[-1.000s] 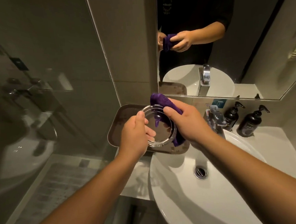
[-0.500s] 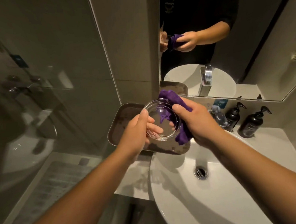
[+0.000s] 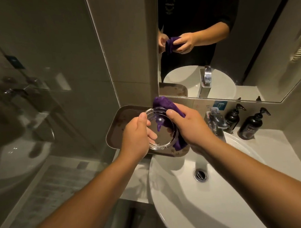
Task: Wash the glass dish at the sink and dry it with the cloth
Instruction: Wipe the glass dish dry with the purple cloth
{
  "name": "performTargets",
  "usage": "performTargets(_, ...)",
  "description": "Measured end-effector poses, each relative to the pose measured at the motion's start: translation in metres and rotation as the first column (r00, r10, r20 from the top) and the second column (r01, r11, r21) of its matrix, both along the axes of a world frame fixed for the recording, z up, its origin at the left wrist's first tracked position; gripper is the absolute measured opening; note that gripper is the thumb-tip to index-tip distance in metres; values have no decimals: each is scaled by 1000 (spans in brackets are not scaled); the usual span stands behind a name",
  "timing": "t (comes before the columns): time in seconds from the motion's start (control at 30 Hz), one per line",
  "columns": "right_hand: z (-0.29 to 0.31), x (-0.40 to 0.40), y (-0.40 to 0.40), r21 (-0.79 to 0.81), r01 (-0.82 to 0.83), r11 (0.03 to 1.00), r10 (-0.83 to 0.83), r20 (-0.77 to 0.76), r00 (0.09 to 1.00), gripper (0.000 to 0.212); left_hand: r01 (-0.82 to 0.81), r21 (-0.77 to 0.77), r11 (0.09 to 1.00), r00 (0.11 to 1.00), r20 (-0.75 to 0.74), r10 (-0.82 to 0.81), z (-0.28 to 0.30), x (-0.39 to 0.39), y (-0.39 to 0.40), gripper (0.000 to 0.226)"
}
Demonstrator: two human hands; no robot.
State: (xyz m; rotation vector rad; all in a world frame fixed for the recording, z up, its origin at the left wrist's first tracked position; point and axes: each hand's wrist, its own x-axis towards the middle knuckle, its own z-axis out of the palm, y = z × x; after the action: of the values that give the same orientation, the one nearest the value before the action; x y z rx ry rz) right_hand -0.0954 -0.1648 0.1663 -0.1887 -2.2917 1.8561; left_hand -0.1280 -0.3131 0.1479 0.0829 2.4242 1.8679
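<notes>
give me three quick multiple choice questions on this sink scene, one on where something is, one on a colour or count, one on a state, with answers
1. Where is the glass dish?
A. lying in the basin
B. held in both hands above the metal tray
C. standing beside the pump bottles

2. How many black pump bottles stand on the counter?
A. one
B. two
C. four

3. What is the right hand doing?
A. pressing the purple cloth against the dish
B. turning the tap
C. hanging idle

Answers:
1 B, the left hand grips its near rim and the tray shows beneath.
2 B, two stand right of the tap.
3 A, cloth is bunched between fingers and glass.
</notes>
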Motion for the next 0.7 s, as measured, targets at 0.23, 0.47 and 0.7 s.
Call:
performTargets(0.23, -29, 15, -37, -269, 291, 918, -305, -10, 952, 24, -329, 226, 917, 939, 185, 291, -13, 28, 28, 42)
performTargets(0.47, -9, -1, 9, -87, 4, 996, -4, -2, 1000, 23, 72, 149, 986, 979, 178, -98, -10, 7, 1, 43)
performTargets(0.7, 22, -15, 31, 171, -287, 943, 277, 79, 958, 23, 248, 16, 969, 962, 111, -248, 11, -8, -3, 43)
